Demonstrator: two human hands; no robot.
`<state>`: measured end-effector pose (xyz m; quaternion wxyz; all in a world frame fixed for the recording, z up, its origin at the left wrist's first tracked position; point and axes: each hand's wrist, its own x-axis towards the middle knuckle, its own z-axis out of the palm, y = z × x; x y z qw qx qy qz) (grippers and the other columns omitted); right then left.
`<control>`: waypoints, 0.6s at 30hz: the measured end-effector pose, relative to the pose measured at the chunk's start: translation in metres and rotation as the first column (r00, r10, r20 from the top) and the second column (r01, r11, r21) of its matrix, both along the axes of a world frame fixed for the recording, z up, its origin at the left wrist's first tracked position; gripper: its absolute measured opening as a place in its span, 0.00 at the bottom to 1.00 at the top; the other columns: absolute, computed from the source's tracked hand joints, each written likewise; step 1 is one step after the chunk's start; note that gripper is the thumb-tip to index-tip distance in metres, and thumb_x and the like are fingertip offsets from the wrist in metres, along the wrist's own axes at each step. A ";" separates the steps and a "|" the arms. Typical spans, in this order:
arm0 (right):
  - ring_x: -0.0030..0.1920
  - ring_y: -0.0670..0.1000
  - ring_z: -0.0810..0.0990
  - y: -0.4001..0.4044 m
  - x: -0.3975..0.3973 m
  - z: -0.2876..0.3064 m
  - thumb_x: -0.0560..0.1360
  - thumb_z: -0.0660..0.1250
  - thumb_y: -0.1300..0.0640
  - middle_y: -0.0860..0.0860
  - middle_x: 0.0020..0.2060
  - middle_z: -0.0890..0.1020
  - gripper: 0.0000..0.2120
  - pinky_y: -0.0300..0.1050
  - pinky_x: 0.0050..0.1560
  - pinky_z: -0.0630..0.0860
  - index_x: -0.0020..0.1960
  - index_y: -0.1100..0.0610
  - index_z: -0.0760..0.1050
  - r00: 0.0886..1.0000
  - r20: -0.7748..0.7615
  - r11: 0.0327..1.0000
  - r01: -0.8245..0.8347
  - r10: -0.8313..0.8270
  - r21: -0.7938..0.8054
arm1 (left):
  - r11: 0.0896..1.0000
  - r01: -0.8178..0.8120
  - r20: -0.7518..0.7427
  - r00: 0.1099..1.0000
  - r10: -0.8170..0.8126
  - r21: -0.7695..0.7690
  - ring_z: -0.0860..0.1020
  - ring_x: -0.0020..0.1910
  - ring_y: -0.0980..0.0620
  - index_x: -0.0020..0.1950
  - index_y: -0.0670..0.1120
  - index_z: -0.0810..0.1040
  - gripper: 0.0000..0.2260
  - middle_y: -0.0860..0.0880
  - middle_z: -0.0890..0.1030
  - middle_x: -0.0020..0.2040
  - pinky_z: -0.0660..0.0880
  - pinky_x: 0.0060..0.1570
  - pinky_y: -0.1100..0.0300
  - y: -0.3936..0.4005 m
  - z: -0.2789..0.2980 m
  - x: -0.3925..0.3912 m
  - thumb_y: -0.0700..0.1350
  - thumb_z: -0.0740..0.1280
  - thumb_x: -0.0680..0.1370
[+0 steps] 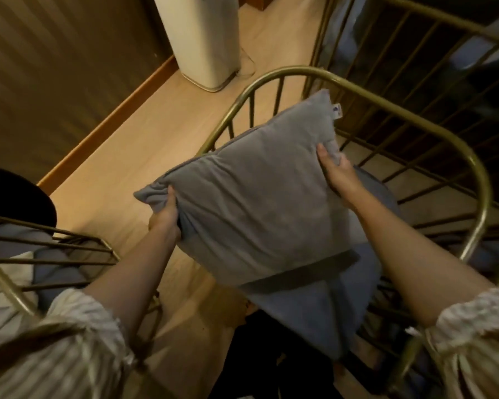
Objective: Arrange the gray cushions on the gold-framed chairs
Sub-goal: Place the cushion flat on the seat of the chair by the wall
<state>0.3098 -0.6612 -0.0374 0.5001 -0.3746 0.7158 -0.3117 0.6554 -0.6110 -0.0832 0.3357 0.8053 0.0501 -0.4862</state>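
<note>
I hold a square gray cushion [251, 203] in the air above a gold-framed chair [432, 139]. My left hand [167, 216] grips its left edge near a corner, and my right hand [336, 171] grips its right edge. Under the cushion lies the chair's bluish-gray seat pad [314, 315]. A small white label [337, 110] sticks out at the cushion's far corner. A second gold-framed chair [0, 280] stands at the left with a gray cushion [55, 272] on its seat. A third gold frame [415, 30] stands at the back right.
A white cylindrical appliance [202, 38] stands on the light wood floor [144, 133] by the wall, with a cord beside it. A dark round object [18, 194] sits at the left edge. Something black [274, 358] lies on the floor below the cushion.
</note>
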 end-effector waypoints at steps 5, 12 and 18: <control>0.61 0.53 0.76 0.065 -0.071 0.003 0.73 0.65 0.33 0.52 0.62 0.75 0.40 0.49 0.64 0.73 0.73 0.59 0.63 0.958 0.056 0.959 0.277 -0.281 0.067 | 0.969 0.247 0.183 0.952 -0.246 0.020 0.72 0.67 0.38 0.73 0.45 0.62 0.50 0.42 0.72 0.69 0.71 0.67 0.43 -0.040 0.033 -0.066 0.70 0.74 0.61; 0.61 0.53 0.77 0.130 -0.113 -0.034 0.73 0.65 0.34 0.50 0.65 0.77 0.35 0.48 0.57 0.76 0.74 0.50 0.66 0.777 0.188 0.798 0.566 -0.600 0.207 | 0.760 0.649 0.292 0.721 -0.629 0.036 0.70 0.71 0.39 0.79 0.44 0.55 0.54 0.41 0.67 0.76 0.69 0.67 0.45 -0.101 0.032 -0.143 0.73 0.69 0.63; 0.59 0.57 0.78 0.130 -0.102 -0.079 0.69 0.67 0.31 0.51 0.61 0.78 0.39 0.57 0.63 0.75 0.71 0.54 0.71 0.631 0.235 0.663 0.622 -0.739 0.416 | 0.488 0.873 0.331 0.455 -0.827 0.017 0.71 0.69 0.39 0.76 0.45 0.58 0.42 0.41 0.69 0.72 0.70 0.67 0.43 -0.130 0.009 -0.159 0.64 0.70 0.71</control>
